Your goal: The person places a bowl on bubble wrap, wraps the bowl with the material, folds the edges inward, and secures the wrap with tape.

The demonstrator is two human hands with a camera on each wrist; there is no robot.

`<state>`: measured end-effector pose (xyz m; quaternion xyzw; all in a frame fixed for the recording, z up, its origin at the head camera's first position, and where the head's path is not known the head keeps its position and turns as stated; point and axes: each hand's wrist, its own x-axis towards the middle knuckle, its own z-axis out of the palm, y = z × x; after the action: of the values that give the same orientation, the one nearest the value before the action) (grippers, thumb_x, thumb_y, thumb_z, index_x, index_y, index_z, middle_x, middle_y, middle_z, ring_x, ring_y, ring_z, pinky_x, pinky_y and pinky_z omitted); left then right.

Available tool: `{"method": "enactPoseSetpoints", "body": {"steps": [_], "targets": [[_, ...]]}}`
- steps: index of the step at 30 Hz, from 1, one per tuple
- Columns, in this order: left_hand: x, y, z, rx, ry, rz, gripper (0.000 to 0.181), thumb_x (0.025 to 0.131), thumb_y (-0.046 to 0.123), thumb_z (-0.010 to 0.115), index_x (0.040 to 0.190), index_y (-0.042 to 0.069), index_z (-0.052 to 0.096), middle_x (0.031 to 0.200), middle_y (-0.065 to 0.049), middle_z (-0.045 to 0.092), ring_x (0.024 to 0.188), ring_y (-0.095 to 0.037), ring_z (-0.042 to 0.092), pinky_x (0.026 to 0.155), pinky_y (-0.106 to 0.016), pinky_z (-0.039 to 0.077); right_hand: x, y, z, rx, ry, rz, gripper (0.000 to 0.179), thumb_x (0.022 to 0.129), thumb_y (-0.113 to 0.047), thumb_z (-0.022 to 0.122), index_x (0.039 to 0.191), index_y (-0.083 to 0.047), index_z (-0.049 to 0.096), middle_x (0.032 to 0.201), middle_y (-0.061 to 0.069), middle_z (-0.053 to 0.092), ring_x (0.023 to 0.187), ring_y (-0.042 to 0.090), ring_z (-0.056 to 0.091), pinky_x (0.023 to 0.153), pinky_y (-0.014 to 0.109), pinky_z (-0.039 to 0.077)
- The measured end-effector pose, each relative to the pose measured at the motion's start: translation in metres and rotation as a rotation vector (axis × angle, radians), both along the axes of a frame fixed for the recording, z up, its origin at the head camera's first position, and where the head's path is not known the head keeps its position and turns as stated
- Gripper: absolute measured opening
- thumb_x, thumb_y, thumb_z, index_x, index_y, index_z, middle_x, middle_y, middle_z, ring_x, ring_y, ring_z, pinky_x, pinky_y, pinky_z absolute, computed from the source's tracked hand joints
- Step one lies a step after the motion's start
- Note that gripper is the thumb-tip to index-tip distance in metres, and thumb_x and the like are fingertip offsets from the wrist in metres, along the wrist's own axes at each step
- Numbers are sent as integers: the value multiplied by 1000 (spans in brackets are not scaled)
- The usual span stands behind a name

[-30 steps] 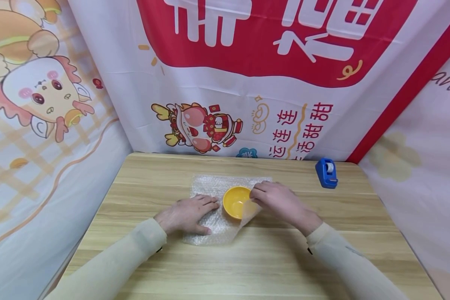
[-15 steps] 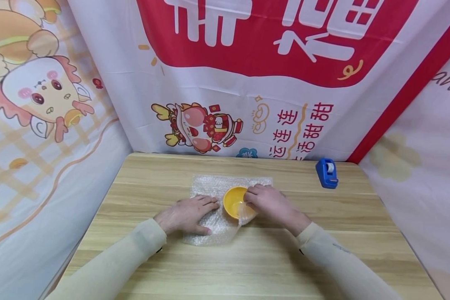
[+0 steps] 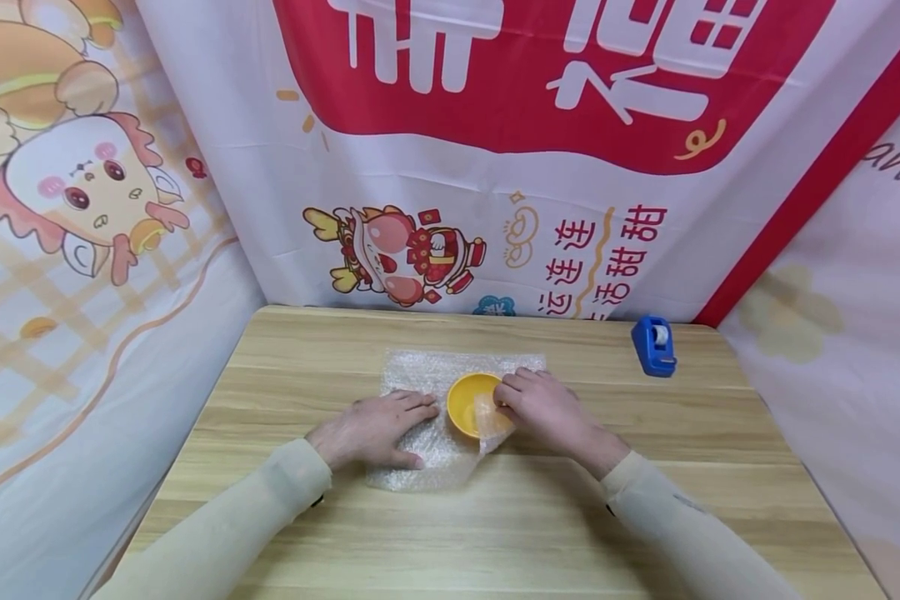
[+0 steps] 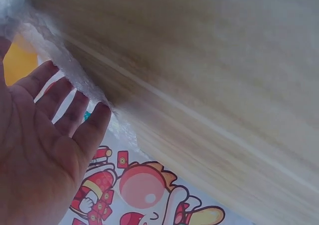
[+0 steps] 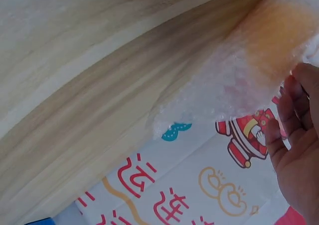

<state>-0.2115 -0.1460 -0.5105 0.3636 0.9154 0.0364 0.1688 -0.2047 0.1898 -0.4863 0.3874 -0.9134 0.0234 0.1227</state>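
A yellow bowl (image 3: 461, 407) stands upright on a sheet of clear bubble wrap (image 3: 438, 460) in the head view. My left hand (image 3: 376, 429) lies with spread, extended fingers on the sheet, left of the bowl. The left wrist view has its fingers (image 4: 71, 112) at the wrap, and a yellow patch of the bowl behind. At the bowl's right side, my right hand (image 3: 546, 408) pinches a raised part of the wrap. That flap folds over the bowl's right rim and covers part of its inside. Through the wrap the bowl looks orange in the right wrist view.
A blue tape dispenser (image 3: 654, 347) with a roll in it stands at the table's back right corner. The wooden table (image 3: 450, 542) meets a printed cloth backdrop (image 3: 435, 167) at its far edge, with cloth hangings on both sides.
My right hand has carried the wrap flap leftward over the bowl's right rim, then shifted slightly back to the right. The left hand and the bowl have stayed nearly in place.
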Motion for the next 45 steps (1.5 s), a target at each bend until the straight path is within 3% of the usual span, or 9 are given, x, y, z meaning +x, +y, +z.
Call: {"method": "enactPoseSetpoints", "body": {"steps": [8, 11, 15, 22, 31, 40, 45], "targets": [[1, -4, 3, 45, 18, -35, 74, 115, 51, 75, 177, 19, 53, 190, -4, 45, 176, -30, 47, 145, -55, 44, 16, 17, 11, 28, -74, 39, 26, 104, -22, 90, 128, -17, 85, 126, 1, 86, 119, 23, 81, 101, 46, 74], [1, -3, 11, 114, 23, 4, 61, 117, 42, 74, 171, 17, 61, 181, -5, 58, 167, -30, 59, 139, -56, 51, 22, 22, 14, 30, -89, 52, 33, 101, -27, 94, 132, -18, 85, 132, 1, 86, 127, 24, 81, 108, 50, 73], [2, 0, 21, 237, 43, 83, 47, 120, 34, 70, 162, 13, 70, 164, -9, 75, 149, -31, 75, 128, -54, 62, 25, 23, 12, 20, -42, 85, 35, 99, -30, 98, 130, -19, 85, 133, 0, 86, 127, 24, 82, 110, 49, 72], [4, 15, 29, 311, 29, 140, 47, 124, 34, 60, 165, 12, 68, 165, -8, 73, 151, -33, 74, 130, -56, 61, 24, 22, 6, 19, 56, 103, 32, 97, -30, 100, 124, -19, 86, 128, -1, 86, 120, 20, 81, 103, 41, 74], [6, 27, 29, 316, 23, 123, 43, 123, 32, 61, 161, 14, 72, 162, -8, 75, 146, -31, 78, 125, -53, 65, 23, 20, 2, 32, 80, 117, 25, 99, -30, 97, 120, -21, 88, 121, -4, 86, 112, 15, 80, 96, 34, 74], [7, 26, 31, 307, -19, 153, 45, 122, 32, 65, 163, 15, 69, 167, -6, 72, 150, -32, 75, 128, -54, 63, 23, 23, 0, 55, 40, 123, 25, 102, -17, 92, 127, -22, 89, 127, -6, 88, 122, 16, 80, 108, 37, 72], [13, 25, 36, 320, 44, 150, 45, 120, 33, 69, 162, 16, 71, 164, -5, 75, 152, -31, 73, 131, -55, 60, 24, 23, 0, 85, 10, 108, 32, 101, -14, 92, 131, -24, 88, 131, -7, 87, 126, 17, 79, 111, 40, 72]]}}
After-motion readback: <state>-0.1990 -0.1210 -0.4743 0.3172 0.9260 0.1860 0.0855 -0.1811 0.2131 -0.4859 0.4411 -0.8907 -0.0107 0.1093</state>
